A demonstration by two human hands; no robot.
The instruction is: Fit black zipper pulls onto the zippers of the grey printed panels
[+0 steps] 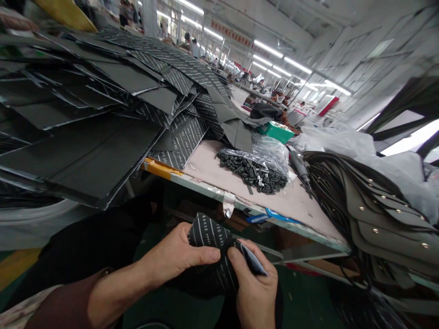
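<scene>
Between my hands, in front of the table's edge, is a dark piece of fabric (213,234) printed with pale lettering and slanting stripes. My left hand (183,253) grips its left side, thumb pressed across the front. On the right, my right hand (255,274) pinches a folded part of the same piece, where a pale bluish inner side shows near the fingers. Thumb and fingers are closed on both hands. The lower part of the fabric hangs into shadow, so its full shape is unclear.
Large dark panels (78,155) are heaped at the left. On the table (206,157) lie a plastic bag of small black pieces (260,169), a green box (277,132), a grey tool (300,167) and stacked dark flaps with metal studs (373,205). People work in the background.
</scene>
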